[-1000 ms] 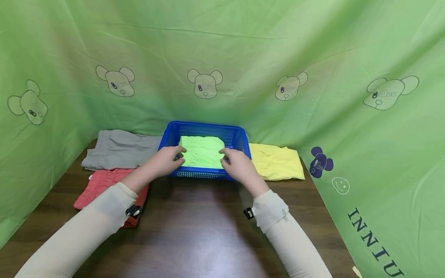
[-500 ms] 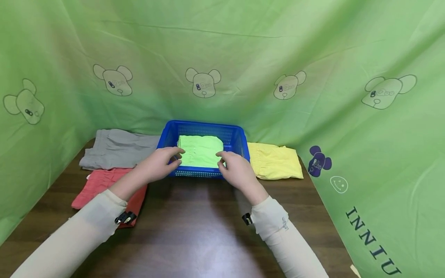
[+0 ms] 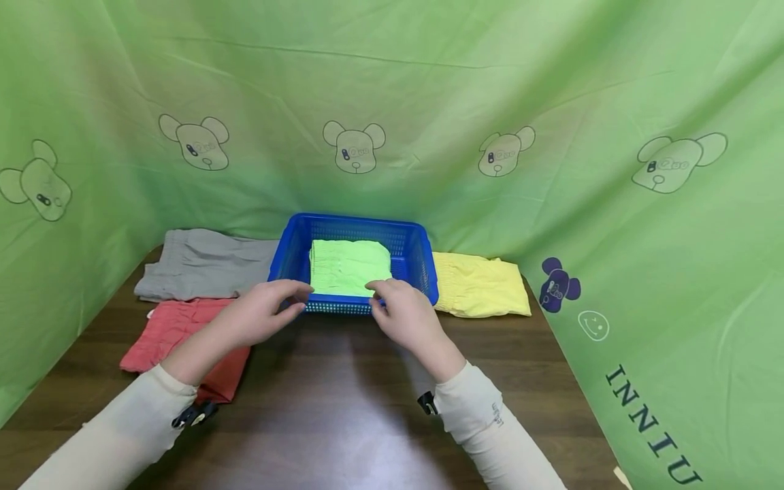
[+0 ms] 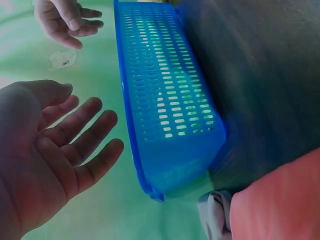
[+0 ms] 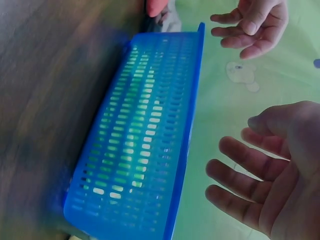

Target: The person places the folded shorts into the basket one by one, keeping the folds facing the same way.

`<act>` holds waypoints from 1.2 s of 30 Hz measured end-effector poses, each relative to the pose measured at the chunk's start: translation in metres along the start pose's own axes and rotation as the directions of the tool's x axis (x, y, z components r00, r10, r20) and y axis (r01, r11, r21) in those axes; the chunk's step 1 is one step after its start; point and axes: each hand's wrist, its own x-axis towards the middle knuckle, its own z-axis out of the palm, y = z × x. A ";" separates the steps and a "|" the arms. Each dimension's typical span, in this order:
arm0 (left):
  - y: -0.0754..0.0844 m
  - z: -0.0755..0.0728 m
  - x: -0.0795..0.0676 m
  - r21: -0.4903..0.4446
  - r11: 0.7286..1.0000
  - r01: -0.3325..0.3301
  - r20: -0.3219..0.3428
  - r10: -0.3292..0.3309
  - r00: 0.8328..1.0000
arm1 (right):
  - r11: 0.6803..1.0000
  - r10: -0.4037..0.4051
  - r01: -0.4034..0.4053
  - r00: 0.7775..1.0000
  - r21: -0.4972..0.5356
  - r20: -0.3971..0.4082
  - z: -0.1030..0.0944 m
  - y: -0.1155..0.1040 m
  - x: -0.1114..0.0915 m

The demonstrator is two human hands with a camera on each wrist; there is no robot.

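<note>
A blue plastic basket [image 3: 355,303] with slotted sides stands at the back of the table. Inside it lies a folded bright green garment [image 3: 349,267], its gathered side to the left. My left hand [image 3: 266,309] hovers at the basket's front left, fingers loosely bent and holding nothing. At the front right, my right hand [image 3: 404,313] is likewise relaxed and bare. In both wrist views the hands show apart from the basket wall, above its rim, and the green cloth glows through the slots.
Left of the basket lie folded grey pants [image 3: 208,264], with a folded red garment [image 3: 177,330] in front of them. A folded yellow garment [image 3: 480,284] lies on the right. Green curtain [image 3: 429,82] closes in the back and sides of the wooden table [image 3: 331,422].
Both hands have drawn back from the green garment toward the basket's front edge and lower in the view. The garment stays in the basket. The whole scene shifts slightly left.
</note>
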 end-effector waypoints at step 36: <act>-0.048 -0.029 -0.092 0.068 0.977 0.204 -0.070 -0.200 0.977 | 0.983 -0.182 0.180 0.980 0.033 0.075 0.049 -0.090 0.001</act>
